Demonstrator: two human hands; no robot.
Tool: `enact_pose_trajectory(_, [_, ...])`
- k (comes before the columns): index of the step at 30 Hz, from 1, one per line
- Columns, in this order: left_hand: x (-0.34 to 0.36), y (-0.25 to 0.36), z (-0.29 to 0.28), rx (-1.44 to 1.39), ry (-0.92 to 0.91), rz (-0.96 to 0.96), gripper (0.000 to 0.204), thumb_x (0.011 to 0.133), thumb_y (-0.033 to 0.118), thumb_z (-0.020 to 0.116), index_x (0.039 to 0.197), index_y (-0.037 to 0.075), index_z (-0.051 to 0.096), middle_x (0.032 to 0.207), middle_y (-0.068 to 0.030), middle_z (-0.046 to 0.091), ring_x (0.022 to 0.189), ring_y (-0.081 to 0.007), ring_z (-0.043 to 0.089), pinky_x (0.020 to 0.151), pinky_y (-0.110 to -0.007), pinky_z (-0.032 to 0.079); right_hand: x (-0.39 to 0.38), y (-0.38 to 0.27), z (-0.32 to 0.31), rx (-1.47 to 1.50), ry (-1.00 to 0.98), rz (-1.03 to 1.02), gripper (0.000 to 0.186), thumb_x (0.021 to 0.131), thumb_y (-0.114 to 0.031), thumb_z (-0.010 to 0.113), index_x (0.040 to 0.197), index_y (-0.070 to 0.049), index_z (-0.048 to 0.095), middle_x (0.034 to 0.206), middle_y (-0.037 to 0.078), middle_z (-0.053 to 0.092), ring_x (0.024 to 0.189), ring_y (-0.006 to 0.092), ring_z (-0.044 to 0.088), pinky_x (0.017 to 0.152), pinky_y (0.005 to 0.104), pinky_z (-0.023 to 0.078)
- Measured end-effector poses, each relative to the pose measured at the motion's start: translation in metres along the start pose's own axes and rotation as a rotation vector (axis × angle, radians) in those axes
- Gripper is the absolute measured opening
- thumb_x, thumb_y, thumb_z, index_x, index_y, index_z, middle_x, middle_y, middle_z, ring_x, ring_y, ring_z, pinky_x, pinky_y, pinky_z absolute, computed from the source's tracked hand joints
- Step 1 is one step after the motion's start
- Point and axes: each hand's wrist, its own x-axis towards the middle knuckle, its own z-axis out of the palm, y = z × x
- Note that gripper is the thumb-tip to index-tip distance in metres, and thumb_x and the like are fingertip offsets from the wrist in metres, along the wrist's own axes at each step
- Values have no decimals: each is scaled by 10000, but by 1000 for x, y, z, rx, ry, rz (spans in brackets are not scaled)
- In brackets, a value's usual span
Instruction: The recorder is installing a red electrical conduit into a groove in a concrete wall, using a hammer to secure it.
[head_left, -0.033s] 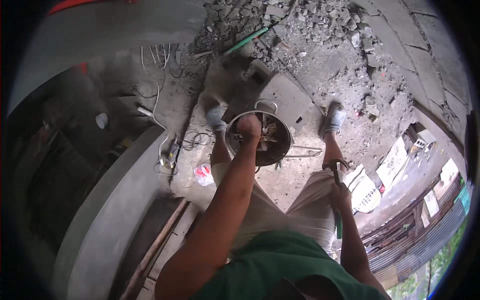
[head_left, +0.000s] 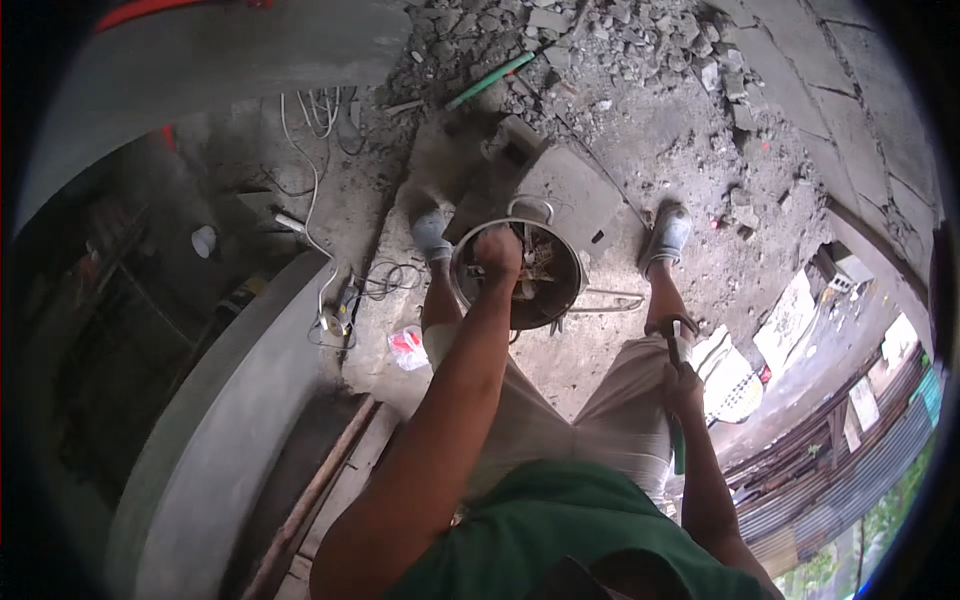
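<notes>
While the left hand [head_left: 497,250] is clenched inside the metal pot [head_left: 470,290] (likely rigid, heavy), its looped handle [head_left: 532,205] is judged safest; the right hand [head_left: 683,385] is wrapped on 1 hammer [head_left: 676,345].

We stand on a building site under construction. The floor [head_left: 640,130] is bare rough concrete, strewn with broken rubble [head_left: 600,45] and dust. A curved wall [head_left: 215,400] of raw grey cement runs along our left. Loose white cables [head_left: 310,180] trail over the ground, and a green pipe [head_left: 490,80] lies among the debris. Corrugated metal sheets [head_left: 860,450] fence the lower right edge.
</notes>
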Motion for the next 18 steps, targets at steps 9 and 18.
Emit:
enact_pose_trajectory(9, [1, -5, -7, -9, 122, 217, 138, 770, 151, 606, 654, 113, 671, 665, -119, 643, 653, -319, 656, 572, -466, 502, 3, 19, 0, 67, -13, 7, 428, 923, -400, 569, 962, 25, 604, 904, 325, 643, 898, 500, 626, 738, 522, 487])
enact_pose_trajectory(18, [8, -1, 0, -222, 327, 247, 145, 836, 125, 550, 779, 89, 678, 702, -148, 659, 658, -338, 661, 605, -482, 519, 1, 19, -12, 117, -23, 78, 491, 917, -430, 548, 1057, 37, 611, 942, 330, 644, 939, 482, 633, 798, 515, 487])
